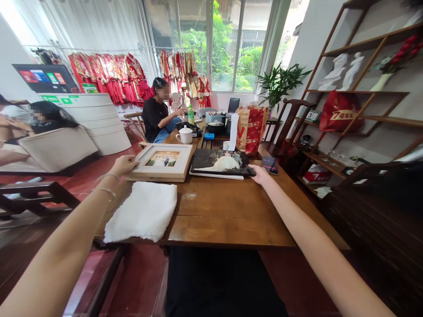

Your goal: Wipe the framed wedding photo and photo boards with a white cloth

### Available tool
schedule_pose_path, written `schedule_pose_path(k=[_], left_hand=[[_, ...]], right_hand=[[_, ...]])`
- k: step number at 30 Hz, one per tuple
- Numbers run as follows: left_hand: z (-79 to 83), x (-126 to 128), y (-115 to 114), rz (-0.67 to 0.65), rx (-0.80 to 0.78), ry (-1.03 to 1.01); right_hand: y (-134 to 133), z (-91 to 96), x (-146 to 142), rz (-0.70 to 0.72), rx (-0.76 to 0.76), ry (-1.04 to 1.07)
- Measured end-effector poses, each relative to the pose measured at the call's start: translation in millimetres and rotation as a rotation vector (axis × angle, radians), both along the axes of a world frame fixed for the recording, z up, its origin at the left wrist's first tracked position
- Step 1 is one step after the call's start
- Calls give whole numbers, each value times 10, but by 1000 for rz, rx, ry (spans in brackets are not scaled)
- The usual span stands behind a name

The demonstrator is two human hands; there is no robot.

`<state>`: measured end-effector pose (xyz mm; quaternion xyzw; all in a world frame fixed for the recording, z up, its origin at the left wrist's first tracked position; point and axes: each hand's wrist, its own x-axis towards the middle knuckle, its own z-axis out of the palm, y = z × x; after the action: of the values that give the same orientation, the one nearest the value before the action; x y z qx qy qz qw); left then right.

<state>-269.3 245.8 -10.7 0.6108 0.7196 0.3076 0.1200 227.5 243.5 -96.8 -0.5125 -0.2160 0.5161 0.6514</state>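
My left hand [123, 165] is closed at the left edge of a pale wooden picture frame [139, 164], which lies flat with a small couple photo in a white mount. My right hand [261, 175] pinches the near right corner of a dark photo album [206, 160], whose cover shows a white gown. Frame and album lie side by side on the brown wooden table [228, 211]. In front of the frame, close to the table's near edge, is a white padded sheet [143, 211]; neither hand touches it.
Just right of the album lies a phone [270, 164]. Behind stand a red and tan paper bag [251, 130], a lidded white cup [185, 135] and a green bottle [191, 115]. A person in black [153, 112] sits across the table. Shelves [363, 92] rise at right.
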Motion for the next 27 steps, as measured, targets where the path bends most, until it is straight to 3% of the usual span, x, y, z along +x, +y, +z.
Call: schedule_pose_path(k=[3, 7, 13, 16, 20, 23, 27], left_hand=[[83, 253, -85, -41, 98, -142], [112, 902, -331, -185, 98, -425], [-196, 2112, -902, -368, -370, -963], [-351, 2530, -941, -341, -578, -1194], [-441, 2750, -674, -194, -681, -1387], [-497, 2785, -494, -92, -630, -1480], [-574, 2812, -444, 7, -551, -1537]], right_hand=[[-5, -47, -30, 26, -70, 4], [-38, -45, -46, 49, -56, 18], [-71, -13, -8, 37, -9, 38], [-87, 8, 71, 0, 5, 56], [-103, 31, 172, -55, 10, 86], [-123, 38, 198, -87, 14, 105], [-169, 58, 176, -107, 31, 119]])
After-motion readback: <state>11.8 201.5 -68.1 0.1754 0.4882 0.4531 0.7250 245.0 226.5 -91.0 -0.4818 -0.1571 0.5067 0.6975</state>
